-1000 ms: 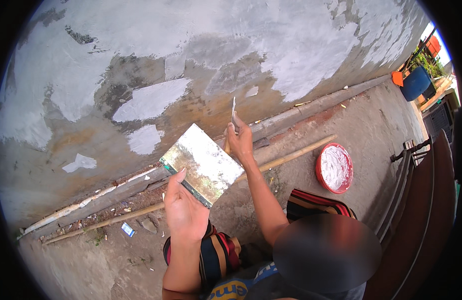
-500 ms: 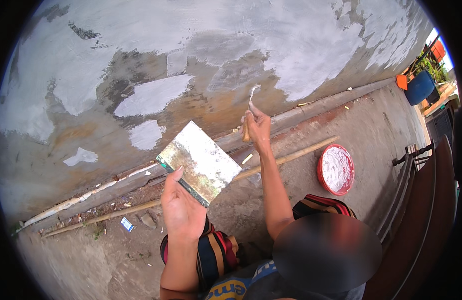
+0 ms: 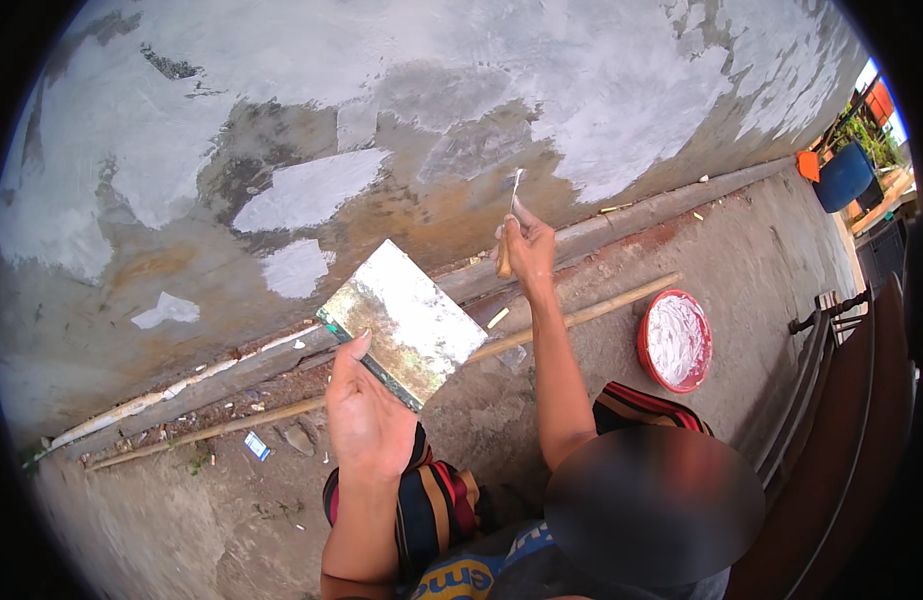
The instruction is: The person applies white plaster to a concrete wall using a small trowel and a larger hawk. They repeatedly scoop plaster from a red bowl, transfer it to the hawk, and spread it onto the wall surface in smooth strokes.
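Note:
My left hand (image 3: 372,420) grips a flat rectangular board (image 3: 402,310), smeared white with mottled dirty patches, thumb along its dark edge. Up and to the right of it, my right hand (image 3: 528,250) is closed on a putty knife (image 3: 518,185) with a wooden handle; the thin blade points up at the patchy grey wall (image 3: 462,85). Whether the blade touches the wall I cannot tell. A red bowl of white paste (image 3: 674,340) sits on the ground to the right of my right forearm.
A long wooden pole (image 3: 622,298) lies along the wall's base, beside a concrete ledge (image 3: 682,200). A dark bench-like piece (image 3: 842,430) stands at right. At the far right are a blue drum (image 3: 842,180), an orange object (image 3: 808,165) and plants.
My right hand and the knife have moved up and to the right, toward another part of the wall. My left hand and the board have moved little.

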### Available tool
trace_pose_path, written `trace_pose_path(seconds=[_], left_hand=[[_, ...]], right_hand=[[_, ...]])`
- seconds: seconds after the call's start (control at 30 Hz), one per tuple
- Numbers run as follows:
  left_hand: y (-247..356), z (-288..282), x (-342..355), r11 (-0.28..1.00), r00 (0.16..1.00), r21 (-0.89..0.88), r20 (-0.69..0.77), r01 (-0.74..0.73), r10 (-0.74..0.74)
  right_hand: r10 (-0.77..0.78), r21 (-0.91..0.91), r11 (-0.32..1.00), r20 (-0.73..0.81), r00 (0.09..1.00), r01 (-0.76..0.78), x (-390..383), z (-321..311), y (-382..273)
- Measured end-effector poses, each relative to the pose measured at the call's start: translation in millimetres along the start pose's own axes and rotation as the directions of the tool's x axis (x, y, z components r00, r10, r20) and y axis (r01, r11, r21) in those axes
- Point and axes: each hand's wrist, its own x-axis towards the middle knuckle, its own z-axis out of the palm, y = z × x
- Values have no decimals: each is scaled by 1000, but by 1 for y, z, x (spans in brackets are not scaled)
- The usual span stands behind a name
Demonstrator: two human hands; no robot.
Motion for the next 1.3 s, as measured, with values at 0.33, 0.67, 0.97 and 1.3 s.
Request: trace_pose_path(seconds=[0.33, 0.67, 0.97, 1.3], left_hand=[[-2, 1, 1, 1000, 1000, 8, -8, -4, 4], [0, -2, 2, 1000, 1000, 8, -6, -8, 8], [5, -8, 3, 999, 1000, -38, 6, -5, 5], [9, -9, 0, 999, 999, -35, -37, -17, 16]], right_hand=[[-62, 48, 997, -29, 998, 63, 3, -10, -9], [-42, 40, 998, 9, 999, 42, -9, -16, -7], [-99, 22, 995, 103, 990, 97, -20, 4, 17], [-162, 134, 974, -138, 977, 181, -42, 120, 48]])
